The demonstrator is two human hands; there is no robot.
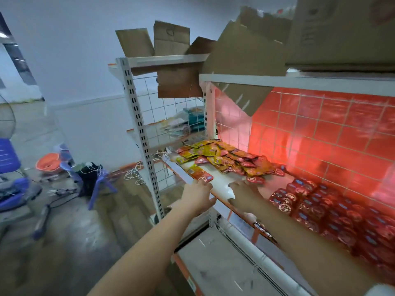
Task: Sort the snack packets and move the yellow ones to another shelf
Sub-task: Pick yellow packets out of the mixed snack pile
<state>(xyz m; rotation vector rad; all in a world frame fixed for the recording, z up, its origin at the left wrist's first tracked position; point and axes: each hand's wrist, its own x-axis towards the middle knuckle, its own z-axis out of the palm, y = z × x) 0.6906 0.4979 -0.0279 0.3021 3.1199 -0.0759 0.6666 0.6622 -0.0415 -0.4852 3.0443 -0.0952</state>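
Both arms stretched toward the white shelf (220, 178). Left hand (197, 196) at the shelf's front edge, fingers extended, tips touching a red-and-yellow packet (199, 173) lying there. Right hand (245, 195) palm-down on the shelf, fingers spread, holding nothing. Right: red packets (333, 212) stacked in rows. Farther back: loose mixed pile of yellow and red snack packets (224, 158). Cardboard boxes (342, 33) on the top shelf.

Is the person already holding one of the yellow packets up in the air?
No: both the left hand and the right hand reach flat towards the shelf, and the yellow packets all lie on it.
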